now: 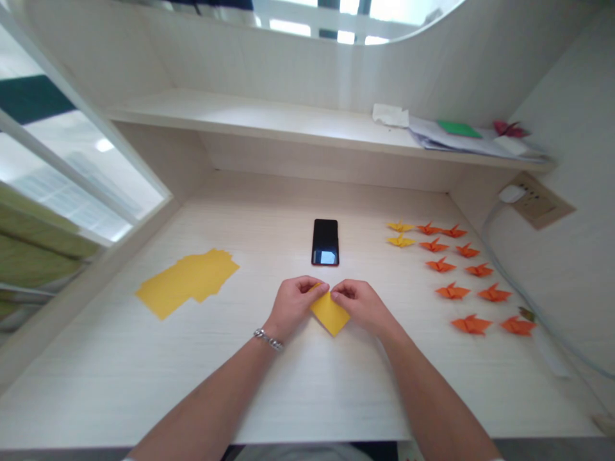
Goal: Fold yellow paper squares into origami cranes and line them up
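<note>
A small yellow sheet of origami paper (331, 316), folded into a diamond shape, is held low over the middle of the desk with one corner toward me. My left hand (296, 301) pinches its upper left edge between thumb and fingers. On the opposite side, my right hand (359, 303) pinches the upper right edge, its fingers curled. The fingertips of both hands come close together at the top of the paper and partly cover it. Just beyond them lies a black phone (325, 242), screen up.
Fanned yellow sheets (189, 282) lie on the desk (269, 410) at left. At right stand two yellow paper cranes (400, 241) and several orange paper cranes (452, 291). A cable (500, 266) runs from the wall socket (545, 202). Papers (432, 136) rest on the shelf (288, 127) above.
</note>
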Available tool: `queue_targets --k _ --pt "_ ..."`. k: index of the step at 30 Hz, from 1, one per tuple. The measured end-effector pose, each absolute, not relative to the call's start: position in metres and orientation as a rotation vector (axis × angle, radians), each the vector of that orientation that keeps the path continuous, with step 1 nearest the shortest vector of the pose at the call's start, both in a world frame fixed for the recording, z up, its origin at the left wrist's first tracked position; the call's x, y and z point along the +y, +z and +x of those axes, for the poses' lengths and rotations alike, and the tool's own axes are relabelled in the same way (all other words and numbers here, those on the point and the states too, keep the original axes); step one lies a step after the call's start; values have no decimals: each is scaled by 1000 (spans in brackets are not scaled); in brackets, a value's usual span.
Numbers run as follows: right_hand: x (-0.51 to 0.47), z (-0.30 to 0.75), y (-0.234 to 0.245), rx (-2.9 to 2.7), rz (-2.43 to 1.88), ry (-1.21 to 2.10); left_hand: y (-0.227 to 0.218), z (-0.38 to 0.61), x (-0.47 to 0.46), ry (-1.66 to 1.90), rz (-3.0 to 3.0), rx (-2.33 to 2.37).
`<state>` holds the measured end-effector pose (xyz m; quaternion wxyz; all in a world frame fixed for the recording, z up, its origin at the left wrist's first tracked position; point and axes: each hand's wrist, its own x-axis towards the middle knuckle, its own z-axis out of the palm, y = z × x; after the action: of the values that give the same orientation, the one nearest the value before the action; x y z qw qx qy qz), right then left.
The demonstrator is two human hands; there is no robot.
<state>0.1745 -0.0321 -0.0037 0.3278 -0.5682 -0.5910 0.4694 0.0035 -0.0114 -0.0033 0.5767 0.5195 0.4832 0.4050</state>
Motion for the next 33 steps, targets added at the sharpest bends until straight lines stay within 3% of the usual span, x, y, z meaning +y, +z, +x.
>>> queue_targets --k 6,13,18,25,33 --pt "-31 166 -6 -1474 -1526 1210 -3 7 -14 983 1236 1200" --pt "-28 186 -1 -1336 -1451 1412 -12 -9 5 1218 1012 1276" --pt "-27 188 1 -1161 -1416 1307 -16 -11 8 1309 922 1277" --pt "-25 177 -11 -1255 -1422 1220 -10 0 -4 1064 1026 1105" --pt "-30 186 0 -1654 -1514 1178 5 -9 -8 615 1758 1068"
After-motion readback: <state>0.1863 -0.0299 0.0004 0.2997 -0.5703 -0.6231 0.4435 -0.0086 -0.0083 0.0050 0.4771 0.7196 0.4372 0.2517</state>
